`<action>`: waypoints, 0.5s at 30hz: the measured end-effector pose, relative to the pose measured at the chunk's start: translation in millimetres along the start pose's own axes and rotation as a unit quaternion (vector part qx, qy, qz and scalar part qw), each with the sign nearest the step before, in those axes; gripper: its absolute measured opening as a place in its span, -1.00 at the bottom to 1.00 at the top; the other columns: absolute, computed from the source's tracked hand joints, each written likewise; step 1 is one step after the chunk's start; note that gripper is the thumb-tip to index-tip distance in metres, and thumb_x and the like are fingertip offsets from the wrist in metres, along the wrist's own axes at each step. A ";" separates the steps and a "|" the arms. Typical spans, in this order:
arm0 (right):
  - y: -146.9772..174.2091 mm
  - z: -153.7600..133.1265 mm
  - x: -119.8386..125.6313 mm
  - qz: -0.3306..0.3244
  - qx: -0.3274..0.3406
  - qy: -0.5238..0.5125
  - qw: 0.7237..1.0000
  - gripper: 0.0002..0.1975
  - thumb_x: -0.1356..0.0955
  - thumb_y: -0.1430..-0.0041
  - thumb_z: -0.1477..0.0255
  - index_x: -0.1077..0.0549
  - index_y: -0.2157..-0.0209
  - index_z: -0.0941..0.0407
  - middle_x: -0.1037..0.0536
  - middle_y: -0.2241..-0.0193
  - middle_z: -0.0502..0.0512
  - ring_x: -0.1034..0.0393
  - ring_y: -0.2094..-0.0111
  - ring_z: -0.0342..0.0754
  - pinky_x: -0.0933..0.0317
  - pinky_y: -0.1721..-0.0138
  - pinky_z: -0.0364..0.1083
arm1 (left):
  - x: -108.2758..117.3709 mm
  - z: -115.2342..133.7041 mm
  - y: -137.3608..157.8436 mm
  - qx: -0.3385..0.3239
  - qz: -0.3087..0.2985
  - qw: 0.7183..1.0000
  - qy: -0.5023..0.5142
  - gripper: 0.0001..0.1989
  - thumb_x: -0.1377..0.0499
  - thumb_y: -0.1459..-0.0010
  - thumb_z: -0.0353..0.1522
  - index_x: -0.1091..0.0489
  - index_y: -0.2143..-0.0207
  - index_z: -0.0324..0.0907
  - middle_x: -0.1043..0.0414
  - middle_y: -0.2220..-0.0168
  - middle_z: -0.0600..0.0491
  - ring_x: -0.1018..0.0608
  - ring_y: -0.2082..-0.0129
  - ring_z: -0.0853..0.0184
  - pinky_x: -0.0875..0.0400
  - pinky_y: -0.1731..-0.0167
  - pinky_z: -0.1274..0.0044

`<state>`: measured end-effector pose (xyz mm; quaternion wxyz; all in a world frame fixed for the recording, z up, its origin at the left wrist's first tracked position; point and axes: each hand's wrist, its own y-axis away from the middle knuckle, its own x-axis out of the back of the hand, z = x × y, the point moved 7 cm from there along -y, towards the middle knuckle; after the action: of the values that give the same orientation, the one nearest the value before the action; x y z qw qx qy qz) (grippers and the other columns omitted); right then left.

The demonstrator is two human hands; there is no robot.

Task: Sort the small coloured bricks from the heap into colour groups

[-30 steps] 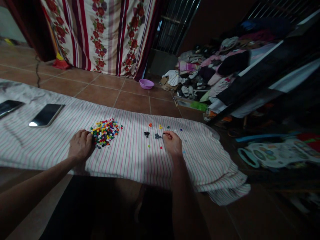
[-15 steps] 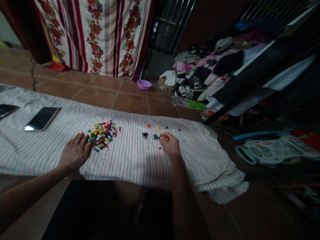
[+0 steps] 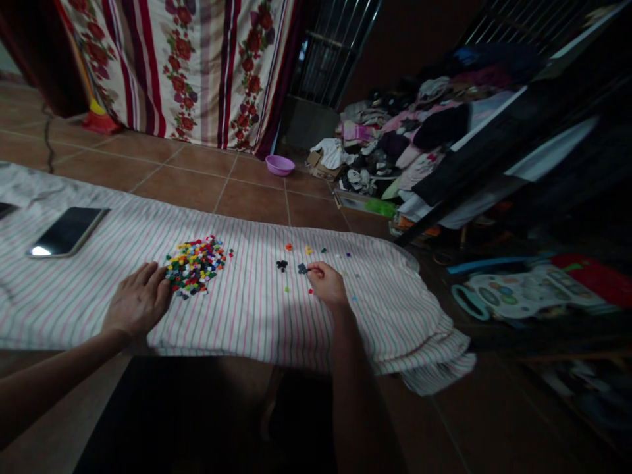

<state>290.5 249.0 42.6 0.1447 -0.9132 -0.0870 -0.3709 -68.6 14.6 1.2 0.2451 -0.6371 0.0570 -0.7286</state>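
My left hand lies flat on the striped cloth, fingers stretched out, its fingertips at the near-left edge of a heap of small coloured cubes. Farther right, the thumb and forefinger of my right hand are pinched together beside a small cluster of dark grey cubes. What sits between those fingertips is too small to make out. Left of the grey cluster is a cluster of black cubes. Around them lie orange cubes, yellow cubes, a green cube and a red cube.
A phone rests on the cloth at the left, with part of another dark device at the frame edge. Beyond are a purple basin on the tiled floor, a floral curtain and a heap of clothes.
The whole view has shifted slightly, so things sit a little farther left. My right hand stays pinched by the grey cluster, and my left hand remains flat beside the heap.
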 end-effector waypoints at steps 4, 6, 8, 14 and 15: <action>-3.7 -10.2 -8.3 0.002 -0.001 -0.002 1.000 -0.79 -0.29 0.02 0.42 -0.54 0.36 0.08 -0.55 0.46 0.00 -0.43 0.42 -0.08 -0.30 0.27 -0.10 | 1.4 0.1 0.0 0.024 -0.003 0.999 -0.030 -0.50 0.18 -0.29 -0.23 -0.36 -0.02 -0.34 -0.38 -0.09 -0.35 -0.32 -0.23 -0.05 -0.25 -0.14 0.12; -5.1 -16.6 -16.3 -0.008 0.013 0.010 1.000 -0.80 -0.30 0.01 0.43 -0.54 0.36 0.08 -0.56 0.45 0.01 -0.43 0.40 -0.08 -0.29 0.26 -0.10 | 1.1 1.7 -0.1 0.022 -0.004 0.999 -0.028 -0.52 0.17 -0.27 -0.23 -0.37 0.00 -0.31 -0.39 -0.08 -0.32 -0.31 -0.23 -0.04 -0.25 -0.14 0.13; -5.3 -22.9 -26.5 -0.023 0.032 0.029 0.999 -0.82 -0.30 0.00 0.47 -0.54 0.36 0.08 -0.56 0.43 0.02 -0.43 0.39 -0.08 -0.29 0.24 -0.10 | 0.5 2.0 0.1 0.021 -0.001 1.000 -0.019 -0.56 0.15 -0.25 -0.23 -0.38 0.03 -0.25 -0.40 -0.07 -0.27 -0.31 -0.23 -0.02 -0.24 -0.14 0.13; -2.9 -30.5 -54.9 -0.058 0.042 0.069 0.995 -0.86 -0.34 -0.02 0.56 -0.50 0.37 0.08 -0.56 0.41 0.03 -0.44 0.36 -0.08 -0.27 0.24 -0.12 | 0.1 0.2 1.1 0.016 0.013 1.000 0.005 -0.59 0.11 -0.23 -0.22 -0.36 0.05 -0.22 -0.41 -0.06 -0.25 -0.31 -0.22 -0.02 -0.23 -0.12 0.12; -3.2 -30.6 -57.6 -0.057 0.036 0.068 0.995 -0.86 -0.34 -0.03 0.57 -0.49 0.36 0.08 -0.56 0.41 0.03 -0.44 0.36 -0.08 -0.27 0.25 -0.12 | 0.2 1.2 0.9 0.008 0.008 1.000 0.008 -0.58 0.12 -0.23 -0.21 -0.36 0.04 -0.24 -0.40 -0.06 -0.28 -0.31 -0.21 -0.06 -0.24 -0.11 0.10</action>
<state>228.8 239.0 23.6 0.1614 -0.8736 -0.1418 -0.4368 -67.2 13.9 1.3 0.2562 -0.6290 0.0581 -0.7317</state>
